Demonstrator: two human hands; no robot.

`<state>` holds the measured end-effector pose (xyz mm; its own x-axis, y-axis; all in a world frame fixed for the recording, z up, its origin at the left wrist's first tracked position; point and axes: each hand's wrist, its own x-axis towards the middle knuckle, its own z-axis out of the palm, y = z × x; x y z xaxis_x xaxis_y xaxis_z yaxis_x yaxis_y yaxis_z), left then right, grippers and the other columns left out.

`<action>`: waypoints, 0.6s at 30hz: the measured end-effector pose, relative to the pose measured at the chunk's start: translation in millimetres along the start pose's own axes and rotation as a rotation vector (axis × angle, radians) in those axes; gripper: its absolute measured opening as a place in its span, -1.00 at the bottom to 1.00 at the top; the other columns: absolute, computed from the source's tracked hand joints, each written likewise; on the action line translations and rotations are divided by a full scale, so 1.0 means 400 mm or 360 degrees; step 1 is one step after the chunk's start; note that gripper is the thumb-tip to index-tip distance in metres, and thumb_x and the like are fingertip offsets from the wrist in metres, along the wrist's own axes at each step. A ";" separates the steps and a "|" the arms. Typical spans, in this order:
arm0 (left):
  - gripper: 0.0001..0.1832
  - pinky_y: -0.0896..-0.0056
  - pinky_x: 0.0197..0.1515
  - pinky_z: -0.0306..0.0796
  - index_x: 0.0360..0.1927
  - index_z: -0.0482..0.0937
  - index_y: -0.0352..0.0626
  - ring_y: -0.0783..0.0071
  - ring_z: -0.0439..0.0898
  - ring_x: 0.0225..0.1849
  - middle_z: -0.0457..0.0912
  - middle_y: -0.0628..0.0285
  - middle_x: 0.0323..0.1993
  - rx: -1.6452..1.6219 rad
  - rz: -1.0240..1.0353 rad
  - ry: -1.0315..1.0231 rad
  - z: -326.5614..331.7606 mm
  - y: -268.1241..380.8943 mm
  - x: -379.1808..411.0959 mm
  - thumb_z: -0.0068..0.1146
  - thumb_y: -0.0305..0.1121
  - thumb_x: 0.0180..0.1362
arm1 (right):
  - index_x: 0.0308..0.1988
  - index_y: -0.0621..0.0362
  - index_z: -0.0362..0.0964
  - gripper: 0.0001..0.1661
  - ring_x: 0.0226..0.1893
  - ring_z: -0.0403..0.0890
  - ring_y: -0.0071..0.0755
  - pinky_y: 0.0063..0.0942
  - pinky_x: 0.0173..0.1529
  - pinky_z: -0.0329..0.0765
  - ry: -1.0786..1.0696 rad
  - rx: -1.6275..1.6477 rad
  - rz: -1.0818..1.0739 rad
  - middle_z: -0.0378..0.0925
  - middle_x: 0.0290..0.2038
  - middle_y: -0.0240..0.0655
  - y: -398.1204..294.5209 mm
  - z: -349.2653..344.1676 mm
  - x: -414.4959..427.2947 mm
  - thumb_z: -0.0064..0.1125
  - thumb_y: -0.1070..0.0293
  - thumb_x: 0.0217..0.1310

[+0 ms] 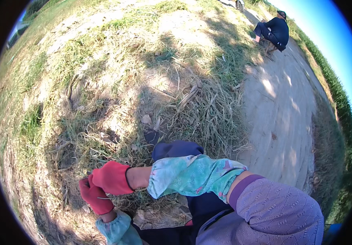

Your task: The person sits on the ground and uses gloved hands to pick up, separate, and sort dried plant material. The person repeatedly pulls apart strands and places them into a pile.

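Observation:
Both of my hands wear red gloves and meet low over the grassy ground at the lower left. My right hand (111,178) lies over my left hand (95,197), and the two touch with fingers curled. A small dark bit shows at the far side of the fingers, too little of it to name. One pale stalk (104,198) crosses the cuff side of my left glove. What lies inside the fingers is hidden. Cut grass and dry straw (212,116) cover the ground just ahead. Teal patterned oversleeves (194,174) cover my forearms.
My dark-clothed knee (177,149) is under the right forearm. A person in dark clothes (275,32) sits on a low wooden stool at the upper right, beside a dirt path (280,122). Tall green plants (326,61) line its far side. Dry stalks (189,95) lie among the grass.

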<state>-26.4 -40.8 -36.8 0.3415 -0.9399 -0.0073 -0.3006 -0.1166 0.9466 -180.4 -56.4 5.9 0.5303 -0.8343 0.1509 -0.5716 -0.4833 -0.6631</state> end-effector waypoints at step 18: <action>-0.76 0.59 -0.56 0.25 -0.37 0.55 -0.21 0.66 0.41 -0.63 0.57 0.32 -0.53 -0.0303 -0.0308 -0.0370 -0.092 0.102 0.048 0.14 -0.25 0.33 | -0.29 0.17 0.54 -0.93 -0.46 0.62 -0.03 -0.27 -0.33 0.55 0.0624 0.0024 -0.0023 0.56 -0.45 -0.20 0.081 -0.097 0.009 0.27 0.44 0.22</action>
<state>0.6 -51.7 13.4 0.1575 -0.9567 -0.2449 -0.0714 -0.2584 0.9634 -221.5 -85.4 13.4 0.2572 -0.8668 0.4271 -0.5549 -0.4944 -0.6691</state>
